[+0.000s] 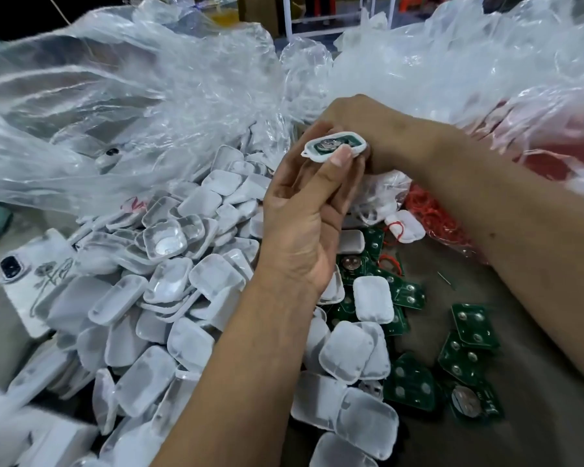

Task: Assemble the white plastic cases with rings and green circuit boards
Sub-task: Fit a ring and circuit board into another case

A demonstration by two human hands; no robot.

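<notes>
White case half [334, 150] is held up over the desk [536, 382], pinched in the left hand [304, 237]: thumb on the near rim, fingers curled behind. A green circuit board [331, 145] with a coin cell is seated inside it, face up. The right hand [368, 129] is bent down behind the case; whether it is clamped on anything cannot be told, fingers hidden.

Board seating is judged the step in hand. Pressure is best applied at the board edges, not on the cell, until it lies flush below the rim. The loop corner at left should be kept clear for the ring.

Spare case halves [169, 298] are piled left, loose boards [469, 345] right, red rings [429, 210] in a bag beyond.
</notes>
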